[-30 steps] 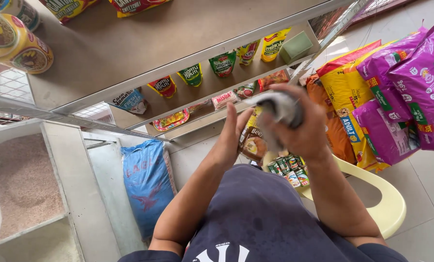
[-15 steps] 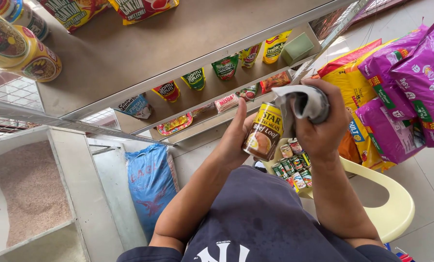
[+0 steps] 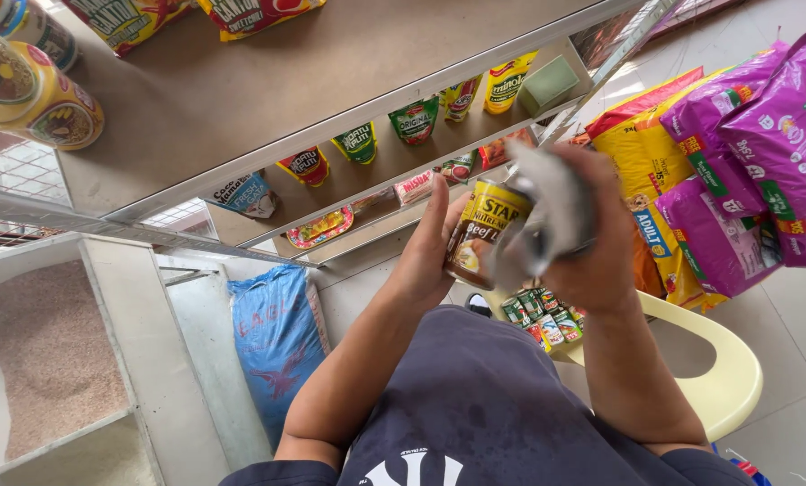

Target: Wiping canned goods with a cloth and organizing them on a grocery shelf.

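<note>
My left hand point(image 3: 430, 247) grips a can point(image 3: 482, 236) at the frame's centre, fingers up its side. My right hand point(image 3: 592, 238) clenches a grey cloth point(image 3: 547, 216) against the can's top. More cans point(image 3: 538, 315) sit on the yellow chair point(image 3: 718, 378) just below; purple bags point(image 3: 754, 162) fill the upper right.

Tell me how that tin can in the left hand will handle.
The tin can looks rigid and probably heavy for its size. Its round wall would likely roll if laid sideways. The left hand holds it while the right hand presses a grey cloth on it.
</note>
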